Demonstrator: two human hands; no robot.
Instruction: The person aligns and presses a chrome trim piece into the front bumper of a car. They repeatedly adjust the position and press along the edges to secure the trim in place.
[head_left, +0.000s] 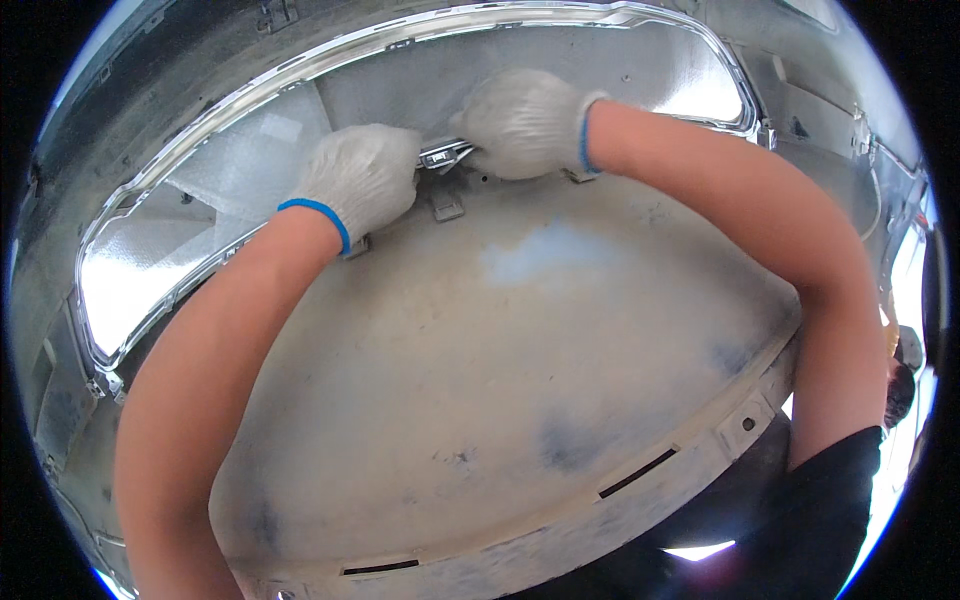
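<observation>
Both my hands wear white knit gloves with blue cuffs and meet at the far side of a large, scuffed bumper cover (500, 350). Between them a short piece of the lower chrome trim strip (445, 156) shows, bordering a long opening. My left hand (366, 176) is closed on the strip at the left end of that piece. On its other end, my right hand (524, 124) is closed too, the fingertips curled in and partly hidden. A small square tab (447, 206) sits on the bumper just below the strip. Chrome trim (395, 40) also frames the opening's upper edge.
Through the opening lies silvery padded sheeting (245, 150). Narrow slots (640, 472) and a round hole (748, 424) line the bumper's curved near edge. Brackets (765, 132) stick out at the trim's right end. A person's dark-haired head (900, 392) shows at the far right.
</observation>
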